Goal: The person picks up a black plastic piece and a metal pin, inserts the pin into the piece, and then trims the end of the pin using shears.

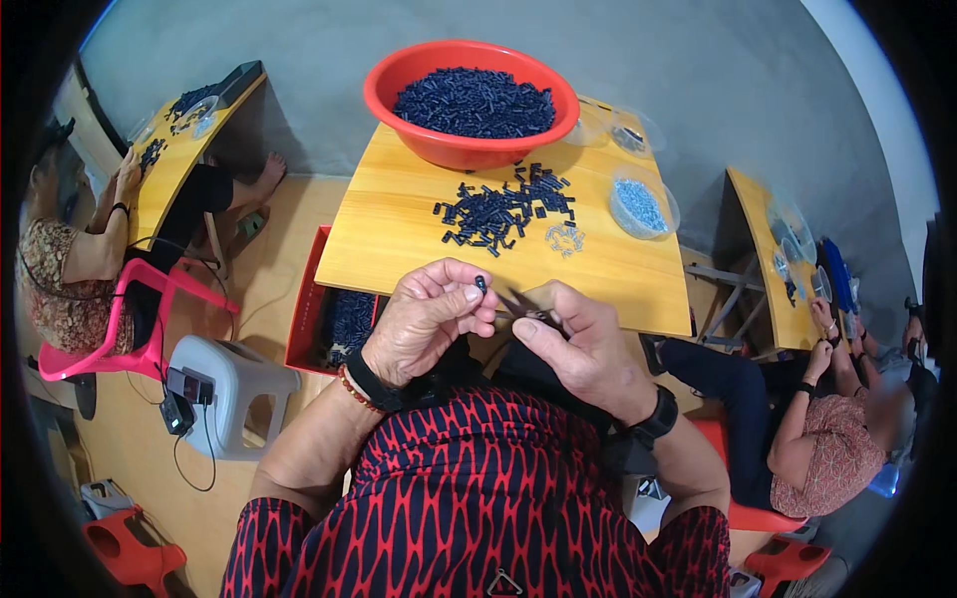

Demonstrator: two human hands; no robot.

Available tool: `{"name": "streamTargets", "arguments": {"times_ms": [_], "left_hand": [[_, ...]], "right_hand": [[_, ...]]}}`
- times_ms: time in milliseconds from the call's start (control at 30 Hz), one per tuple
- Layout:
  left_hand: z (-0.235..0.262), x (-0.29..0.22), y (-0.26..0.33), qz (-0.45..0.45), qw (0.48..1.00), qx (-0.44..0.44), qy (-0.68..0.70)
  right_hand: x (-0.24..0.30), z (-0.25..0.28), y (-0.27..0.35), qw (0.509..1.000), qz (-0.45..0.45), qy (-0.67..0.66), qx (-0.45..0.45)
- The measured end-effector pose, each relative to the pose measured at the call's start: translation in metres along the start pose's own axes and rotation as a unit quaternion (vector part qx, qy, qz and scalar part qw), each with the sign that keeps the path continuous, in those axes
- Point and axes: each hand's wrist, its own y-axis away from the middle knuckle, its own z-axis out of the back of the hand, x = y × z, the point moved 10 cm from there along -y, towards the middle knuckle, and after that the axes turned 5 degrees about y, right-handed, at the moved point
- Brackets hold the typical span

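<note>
Dark-blue, the tubular piece [480, 285] sits pinched at the tips of your left hand [427, 311], long axis roughly away from you, your right hand [590, 347] gripping a scissors-like tool [541, 318].

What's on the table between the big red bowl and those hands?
In the head view, a loose pile of small dark pieces, with a smaller cluster of clear bits beside it.

The dark top [488, 508] carries rows of elongated red loops, repeated on its loose short sleeves [264, 548]. A black strap [373, 387] and reddish beaded bracelet [353, 393] circle the left wrist; a black wristband [658, 417], the right.
</note>
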Motion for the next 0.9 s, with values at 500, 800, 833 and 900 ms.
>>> {"name": "streamTargets", "arguments": {"times_ms": [500, 800, 833, 900], "left_hand": [[-0.004, 0.005, 0.001, 0.002, 1.000, 0.002, -0.015], [0.000, 0.003, 0.000, -0.012, 0.999, -0.010, -0.043], [0.000, 0.003, 0.000, -0.014, 0.999, -0.013, -0.050], [0.001, 0.002, 0.000, -0.016, 0.998, -0.016, -0.057]], "right_hand": [[-0.004, 0.007, -0.005, 0.994, 0.018, 0.097, -0.045], [0.005, 0.009, -0.007, 0.985, 0.048, 0.159, -0.039], [0.008, 0.011, -0.008, 0.985, 0.048, 0.159, -0.039], [0.009, 0.009, -0.010, 0.983, 0.038, 0.177, -0.015]]}}
